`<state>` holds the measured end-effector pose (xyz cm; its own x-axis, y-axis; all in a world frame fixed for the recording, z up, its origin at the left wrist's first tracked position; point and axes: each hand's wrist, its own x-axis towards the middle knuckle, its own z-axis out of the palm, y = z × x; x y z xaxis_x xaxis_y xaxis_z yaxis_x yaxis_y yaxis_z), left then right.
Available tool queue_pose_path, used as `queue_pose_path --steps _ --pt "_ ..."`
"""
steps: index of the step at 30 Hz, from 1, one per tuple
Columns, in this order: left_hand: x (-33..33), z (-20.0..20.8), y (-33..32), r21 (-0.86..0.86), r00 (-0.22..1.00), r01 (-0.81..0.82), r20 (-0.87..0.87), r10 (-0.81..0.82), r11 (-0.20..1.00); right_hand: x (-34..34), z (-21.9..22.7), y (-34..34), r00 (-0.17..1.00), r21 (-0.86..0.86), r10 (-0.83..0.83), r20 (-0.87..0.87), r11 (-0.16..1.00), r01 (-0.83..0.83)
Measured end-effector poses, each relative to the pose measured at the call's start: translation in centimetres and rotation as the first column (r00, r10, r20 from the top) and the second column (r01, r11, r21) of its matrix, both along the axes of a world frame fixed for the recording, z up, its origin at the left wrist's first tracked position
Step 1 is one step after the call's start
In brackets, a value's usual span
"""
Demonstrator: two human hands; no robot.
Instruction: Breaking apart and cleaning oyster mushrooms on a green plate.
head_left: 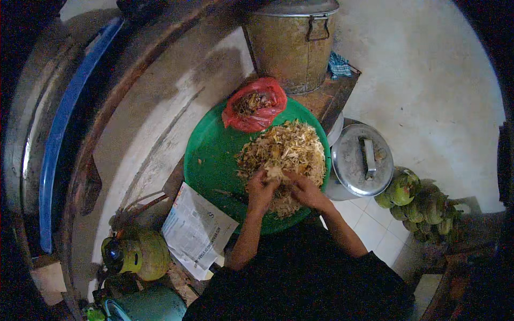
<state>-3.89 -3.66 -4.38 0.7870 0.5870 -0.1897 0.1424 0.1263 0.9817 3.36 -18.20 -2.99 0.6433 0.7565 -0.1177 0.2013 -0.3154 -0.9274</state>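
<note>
A wide round green tray (206, 142) holds a heap of pale and brown shreds (292, 140), whose kind I cannot make out. Over the heap's near side, my left hand (261, 190) is closed on a pale, ragged piece (275, 173). My right hand (303, 189) meets it from the other side, fingers curled in at the same piece; the fingertips are partly hidden. On the tray's far edge sits an open red plastic bag (269, 119) with dark brown scraps (251, 103) inside. A thin dark utensil, possibly a knife (224, 192), lies on the tray left of my left hand.
Printed paper sheets (195, 230) lie left of the tray, near a green gas cylinder (140, 254). A large metal pot (289, 48) stands beyond it on a wooden bench (334, 93). To the right are a lidded pot (360, 160) and several green round fruits (423, 206).
</note>
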Motion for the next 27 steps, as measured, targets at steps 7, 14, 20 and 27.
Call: queue_pose_path --steps 7,14,20,27 --pt "-0.3 0.6 0.4 0.216 0.99 0.092 -0.127 -0.066 0.972 1.0 0.8 -0.4 0.995 -0.016 -0.017 0.095 1.0 0.019" --pt "0.2 -3.5 1.1 0.272 0.995 0.061 -0.087 -0.039 0.96 1.2 -1.8 -0.3 0.97 0.003 -0.008 0.245 1.0 0.007" --pt "0.4 1.4 0.3 0.158 0.994 0.063 -0.094 -0.048 0.985 2.0 -2.0 -0.6 0.98 -0.003 -0.182 -0.077 0.983 0.182" --pt "1.2 1.4 0.0 -0.128 0.994 0.063 0.094 -0.051 0.99 3.4 -1.0 0.2 0.984 -0.299 -0.152 -0.092 0.947 0.119"
